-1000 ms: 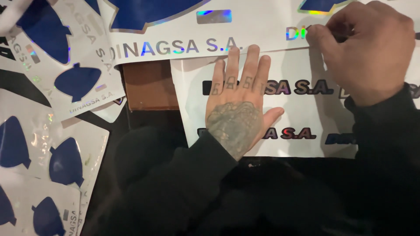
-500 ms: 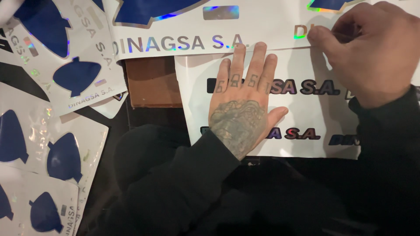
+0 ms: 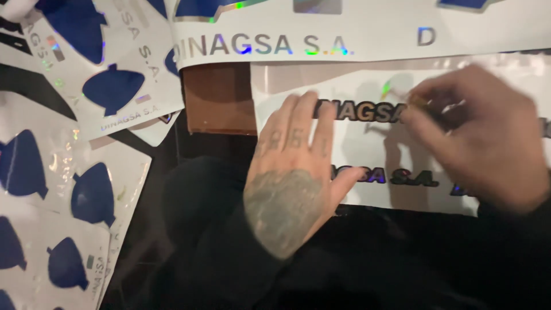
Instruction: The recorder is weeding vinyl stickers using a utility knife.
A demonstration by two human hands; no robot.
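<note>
My left hand point(image 3: 293, 183) lies flat, fingers spread, on the left part of a white sticker sheet point(image 3: 367, 143) printed with rows of dark shiny lettering. My right hand point(image 3: 488, 138) hovers over the sheet's upper right, blurred. Its thumb and forefinger are pinched on a small shiny sticker piece point(image 3: 415, 102), at the end of the top row of letters. A glint of rainbow foil point(image 3: 388, 88) shows just left of the fingertips. The right hand hides the rest of that row.
A long white strip point(image 3: 373, 28) with silver holographic letters runs across the top. A brown board point(image 3: 221, 97) sits left of the sheet. Several white sheets with dark blue cut shapes point(image 3: 115, 86) point(image 3: 92, 195) cover the left side. My dark sleeves and lap point(image 3: 402, 258) fill the bottom.
My right hand has come down and left from the upper strip to the top row of letters on the lower sheet. The left hand has stayed flat on the sheet.
</note>
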